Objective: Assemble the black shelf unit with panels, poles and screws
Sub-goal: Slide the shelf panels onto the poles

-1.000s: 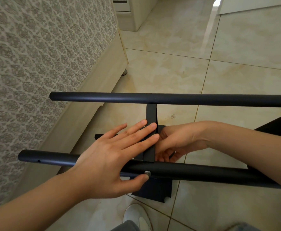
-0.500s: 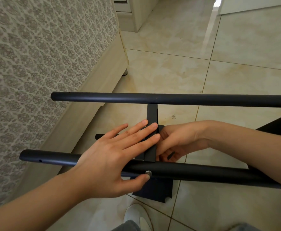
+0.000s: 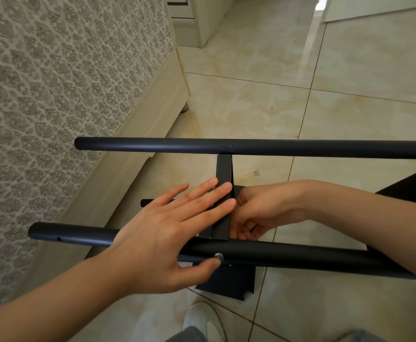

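Two long black poles lie level across the view: the far pole [image 3: 276, 148] and the near pole [image 3: 288, 256]. A black panel [image 3: 223, 169] stands edge-on between them. My left hand [image 3: 162, 240] lies flat over the near pole, its straight fingers pressing the panel's edge and its thumb beside a silver screw [image 3: 218, 256] in the near pole. My right hand [image 3: 258, 213] reaches in behind the panel with its fingers curled; what they hold is hidden. A third, lower pole end [image 3: 147, 202] shows under my left hand.
A bed with a patterned mattress [image 3: 54, 95] and pale wooden frame [image 3: 137, 134] runs along the left. Beige floor tiles [image 3: 251, 107] spread beyond. A white cabinet [image 3: 197, 21] stands at the top. My white shoe [image 3: 202, 319] is below the panel's lower corner [image 3: 234, 285].
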Tool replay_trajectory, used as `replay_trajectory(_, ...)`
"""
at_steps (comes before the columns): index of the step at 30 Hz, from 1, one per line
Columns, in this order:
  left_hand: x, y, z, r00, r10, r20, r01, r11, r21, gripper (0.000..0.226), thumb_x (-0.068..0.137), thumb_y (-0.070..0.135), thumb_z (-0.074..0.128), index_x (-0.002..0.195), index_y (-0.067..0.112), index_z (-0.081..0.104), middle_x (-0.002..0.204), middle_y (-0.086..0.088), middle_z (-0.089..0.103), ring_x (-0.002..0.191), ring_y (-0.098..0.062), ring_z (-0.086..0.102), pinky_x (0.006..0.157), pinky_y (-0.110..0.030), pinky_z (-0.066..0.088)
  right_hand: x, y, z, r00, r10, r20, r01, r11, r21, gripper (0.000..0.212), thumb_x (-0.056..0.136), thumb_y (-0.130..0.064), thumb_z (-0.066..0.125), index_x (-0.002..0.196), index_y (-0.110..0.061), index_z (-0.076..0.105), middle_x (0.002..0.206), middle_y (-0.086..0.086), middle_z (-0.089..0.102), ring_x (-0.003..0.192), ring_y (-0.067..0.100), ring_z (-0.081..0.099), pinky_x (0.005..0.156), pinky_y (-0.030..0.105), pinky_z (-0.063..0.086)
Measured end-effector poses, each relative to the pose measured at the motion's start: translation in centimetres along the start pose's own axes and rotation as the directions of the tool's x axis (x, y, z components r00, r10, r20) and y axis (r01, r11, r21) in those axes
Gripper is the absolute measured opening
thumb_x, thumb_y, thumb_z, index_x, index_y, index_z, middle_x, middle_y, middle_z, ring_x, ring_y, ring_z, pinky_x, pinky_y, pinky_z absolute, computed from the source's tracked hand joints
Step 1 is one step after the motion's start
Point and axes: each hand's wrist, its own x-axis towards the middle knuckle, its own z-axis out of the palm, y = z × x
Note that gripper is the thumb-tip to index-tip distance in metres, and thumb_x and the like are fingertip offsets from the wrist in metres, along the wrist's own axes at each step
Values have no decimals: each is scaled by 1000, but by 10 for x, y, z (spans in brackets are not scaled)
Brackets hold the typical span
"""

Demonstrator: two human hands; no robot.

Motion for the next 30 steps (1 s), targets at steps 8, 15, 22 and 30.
replay_trajectory(8,0,0,-1,1000,-2,4,2,1000,8,75,90,54,56,155,24,34,165,5,23,153,-12,16,119,-48,32,-1,-1,0,997,-51,63,46,996,79,8,90,-12,62,91,-10,70,83,4,68,73,13,61,76,27,51)
replay_trajectory(15,1,1,-2,1000,-3,-2,3,1000,5,75,89,53,56,155,23,35,165,5,24,153,-12,17,119,-48,32,-3,-1,0,1000,-10,29,9,999,41,13,93,-16,60,93,-11,71,84,4,68,75,15,59,81,30,49)
replay_trajectory(22,1,1,-2,1000,-4,4,4,1000,2,75,89,53,57,155,23,35,165,5,23,153,-12,16,119,-49,32,0,1,0,1000,7,7,-7,1000,-8,18,92,-21,58,95,-8,71,87,9,65,80,20,58,81,32,48)
replay_trajectory(30,1,1,-2,1000,-9,5,9,1000,3,75,89,53,56,155,24,35,165,5,24,153,-11,16,119,-48,31,-2,0,0,995,-79,65,73,993,97,12,94,-4,58,104,-1,64,86,5,66,75,13,60,78,27,50)
